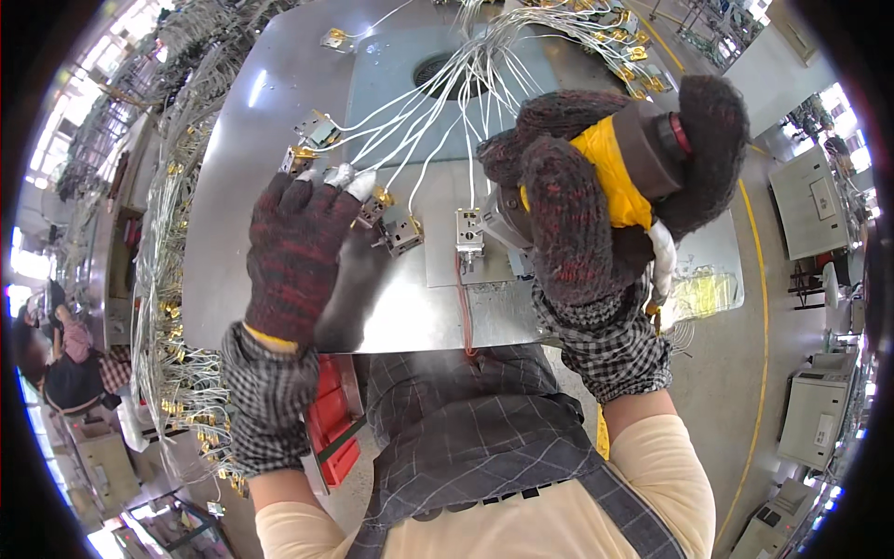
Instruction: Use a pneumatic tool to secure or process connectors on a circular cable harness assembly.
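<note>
Two gloved hands show over the metal bench (219, 247) in my feed. I see the left hand (300, 250) curled, fingers close together over some blocks (402, 235), perhaps steadying them; I cannot tell whether it pinches one. The right hand (570, 224) is wrapped round a tool (647, 149), its yellow tape (612, 174) maybe there for grip. The tool's nose lies just beside a lone block (469, 231) near the front edge, likely set apart for access. White wires (473, 61) fan out behind, which seems to leave that edge reachable.
</note>
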`<state>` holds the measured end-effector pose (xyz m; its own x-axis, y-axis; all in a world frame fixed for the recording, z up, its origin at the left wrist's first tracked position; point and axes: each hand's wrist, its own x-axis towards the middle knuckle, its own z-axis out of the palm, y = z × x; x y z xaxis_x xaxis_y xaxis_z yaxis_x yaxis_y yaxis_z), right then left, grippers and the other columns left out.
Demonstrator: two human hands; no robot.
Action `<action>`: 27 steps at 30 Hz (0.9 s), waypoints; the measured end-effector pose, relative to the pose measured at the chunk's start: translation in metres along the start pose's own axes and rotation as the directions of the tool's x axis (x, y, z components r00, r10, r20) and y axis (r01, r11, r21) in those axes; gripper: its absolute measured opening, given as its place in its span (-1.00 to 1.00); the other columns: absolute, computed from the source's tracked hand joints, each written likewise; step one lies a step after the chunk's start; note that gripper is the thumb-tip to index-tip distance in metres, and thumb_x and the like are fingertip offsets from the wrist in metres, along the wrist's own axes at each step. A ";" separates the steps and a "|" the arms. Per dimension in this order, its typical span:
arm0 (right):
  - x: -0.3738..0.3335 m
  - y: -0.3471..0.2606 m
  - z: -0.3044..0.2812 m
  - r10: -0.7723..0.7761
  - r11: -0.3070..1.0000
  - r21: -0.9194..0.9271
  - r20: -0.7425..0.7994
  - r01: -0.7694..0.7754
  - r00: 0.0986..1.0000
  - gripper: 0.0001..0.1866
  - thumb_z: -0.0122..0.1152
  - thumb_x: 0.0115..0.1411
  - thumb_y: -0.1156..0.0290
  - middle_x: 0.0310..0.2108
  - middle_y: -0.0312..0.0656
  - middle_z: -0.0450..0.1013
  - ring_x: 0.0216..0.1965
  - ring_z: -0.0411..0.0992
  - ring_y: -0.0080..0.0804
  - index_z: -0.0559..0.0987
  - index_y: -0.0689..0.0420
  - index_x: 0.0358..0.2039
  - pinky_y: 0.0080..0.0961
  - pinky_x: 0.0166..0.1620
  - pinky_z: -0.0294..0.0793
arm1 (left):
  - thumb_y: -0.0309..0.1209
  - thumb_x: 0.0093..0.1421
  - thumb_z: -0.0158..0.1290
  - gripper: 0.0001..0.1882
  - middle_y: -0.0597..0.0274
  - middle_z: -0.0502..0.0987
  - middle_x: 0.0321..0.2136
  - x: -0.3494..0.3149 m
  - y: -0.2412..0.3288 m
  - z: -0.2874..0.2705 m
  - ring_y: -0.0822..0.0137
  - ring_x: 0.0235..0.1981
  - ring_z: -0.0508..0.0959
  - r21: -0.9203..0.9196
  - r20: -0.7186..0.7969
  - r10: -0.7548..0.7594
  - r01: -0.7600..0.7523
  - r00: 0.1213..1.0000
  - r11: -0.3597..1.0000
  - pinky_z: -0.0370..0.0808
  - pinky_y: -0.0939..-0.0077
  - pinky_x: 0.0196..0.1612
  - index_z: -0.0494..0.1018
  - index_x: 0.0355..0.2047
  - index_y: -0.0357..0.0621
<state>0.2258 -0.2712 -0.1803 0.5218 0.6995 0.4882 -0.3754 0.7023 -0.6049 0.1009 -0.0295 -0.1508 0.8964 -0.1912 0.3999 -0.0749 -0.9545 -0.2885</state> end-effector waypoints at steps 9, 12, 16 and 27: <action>0.024 0.012 -0.011 -0.218 0.854 0.512 0.197 0.090 0.956 -0.39 -0.06 0.39 0.10 0.28 0.02 0.18 0.34 0.13 -0.18 0.16 0.28 0.27 -0.25 0.38 0.15 | -0.44 -0.10 0.39 -0.25 0.13 0.58 -0.14 0.014 0.026 -0.009 0.31 -0.32 0.59 -0.866 -0.015 -0.024 -0.001 1.000 0.500 0.52 0.41 -0.19 0.41 0.17 -0.09; 0.032 -0.029 0.043 -0.595 0.362 -0.819 0.164 0.445 0.787 -0.34 0.11 0.33 0.34 -0.13 0.08 0.48 -0.36 0.56 -0.22 0.03 0.13 0.32 -0.28 -0.31 0.67 | -0.28 -0.18 0.46 -0.24 0.14 0.57 -0.27 0.021 0.055 -0.001 0.30 -0.35 0.60 -0.788 0.013 -0.044 0.038 0.999 0.615 0.54 0.40 -0.29 0.46 0.08 -0.15; 0.024 -0.054 -0.008 -0.706 -0.233 -0.883 0.441 0.407 0.554 -0.28 0.17 0.28 0.38 -0.17 0.19 0.48 -0.43 0.57 -0.14 -0.01 0.02 0.33 -0.20 -0.34 0.67 | -0.15 -0.15 0.44 -0.29 0.13 0.58 -0.28 0.037 0.074 0.009 0.25 -0.29 0.63 -0.834 -0.077 -0.127 0.006 0.989 0.552 0.57 0.39 -0.24 0.48 0.00 -0.16; 0.028 -0.033 0.049 -0.686 0.479 -0.738 0.023 0.475 0.727 -0.15 0.29 0.18 0.47 -0.19 0.11 0.49 -0.36 0.58 -0.17 -0.01 -0.03 0.35 -0.17 -0.26 0.68 | -0.02 -0.16 0.42 -0.23 0.11 0.58 -0.25 0.033 0.073 0.013 0.29 -0.35 0.62 -0.792 0.222 -0.160 0.274 0.962 0.546 0.56 0.40 -0.25 0.48 0.02 -0.16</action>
<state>0.2153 -0.2682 -0.1158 0.6197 0.0296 0.7843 0.6332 0.5715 -0.5219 0.1307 -0.1026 -0.1698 0.9712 0.0198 0.2376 -0.1414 -0.7546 0.6407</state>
